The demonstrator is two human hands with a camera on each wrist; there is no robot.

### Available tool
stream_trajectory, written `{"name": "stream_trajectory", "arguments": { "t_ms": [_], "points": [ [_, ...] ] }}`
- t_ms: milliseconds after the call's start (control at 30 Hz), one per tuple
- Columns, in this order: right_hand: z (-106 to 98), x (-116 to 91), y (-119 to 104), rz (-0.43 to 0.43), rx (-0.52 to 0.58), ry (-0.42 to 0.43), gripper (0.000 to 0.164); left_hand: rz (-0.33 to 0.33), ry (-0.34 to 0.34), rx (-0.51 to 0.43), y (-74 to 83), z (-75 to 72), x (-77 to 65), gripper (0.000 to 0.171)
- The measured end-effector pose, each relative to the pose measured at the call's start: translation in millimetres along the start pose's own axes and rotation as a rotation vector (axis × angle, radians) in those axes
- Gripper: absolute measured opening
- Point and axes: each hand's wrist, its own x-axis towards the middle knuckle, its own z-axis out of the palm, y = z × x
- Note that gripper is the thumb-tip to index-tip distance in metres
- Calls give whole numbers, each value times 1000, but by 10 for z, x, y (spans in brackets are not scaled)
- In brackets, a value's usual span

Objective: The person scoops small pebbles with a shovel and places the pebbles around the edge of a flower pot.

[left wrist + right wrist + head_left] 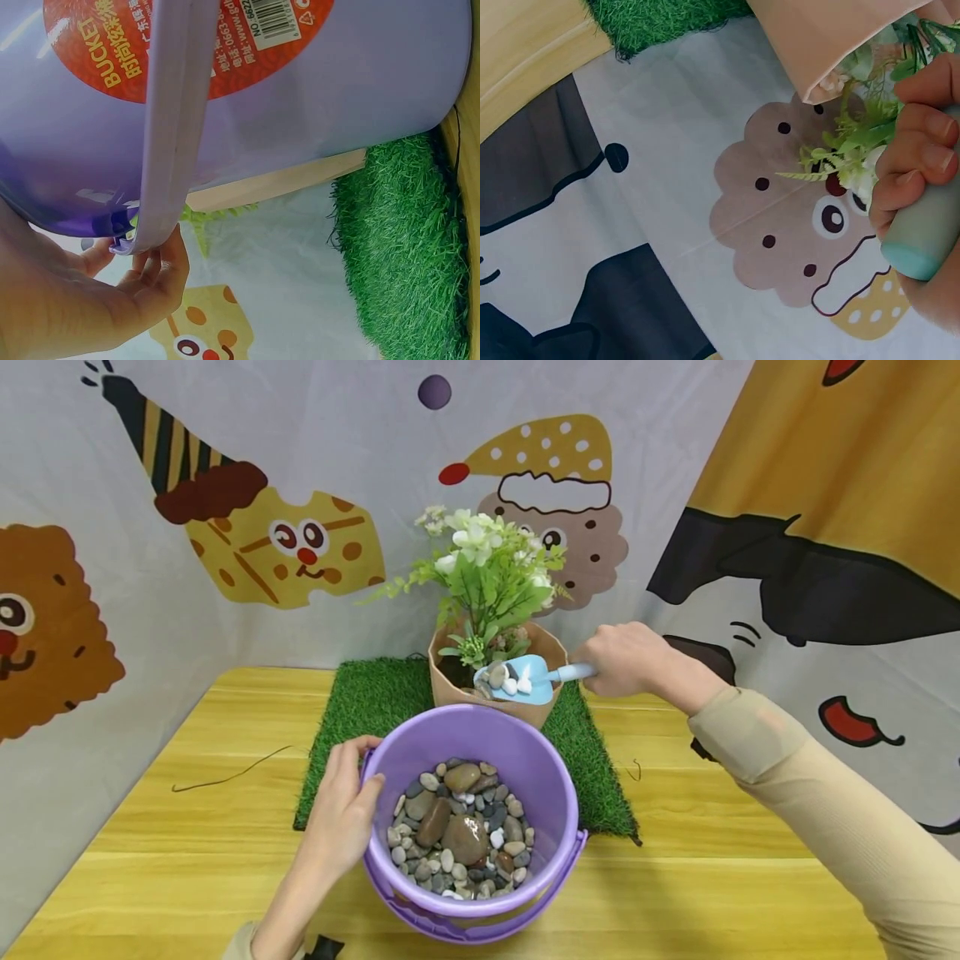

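My right hand (621, 658) grips the handle of a small light-blue trowel (534, 681); in the right wrist view its fingers (922, 154) curl round the thick handle (922, 232). Grey and white pebbles (504, 678) lie on the trowel's blade, which is over the front rim of a brown paper-wrapped pot (442, 687). White flowers and green leaves (491, 568) rise from that pot. My left hand (341, 814) holds the purple bucket (468, 727) by its left rim, thumb over the edge. Wet pebbles and several larger stones (465, 839) cover the bucket's bottom.
A green artificial grass mat (375, 693) lies under the pot on the wooden table (225, 827). The bucket's handle (480, 933) hangs down at its near side. A thin dark wire (232, 774) lies to the left. Behind hangs a cartoon-printed cloth (315, 435).
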Motion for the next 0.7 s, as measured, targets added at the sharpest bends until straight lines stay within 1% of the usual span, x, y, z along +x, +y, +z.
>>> {"name": "stream_trajectory", "arguments": {
  "t_ms": [167,333,700],
  "points": [
    [-7,56,39,58,-2,-21,10,-2,0,5,-2,-7,-2,38],
    [-4,138,35,97,4,-33,9,-7,-3,9,-5,-11,-6,38],
    [-29,259,-55,110,-34,-73,16,-11,-2,2,7,1,-3,37]
  ]
}}
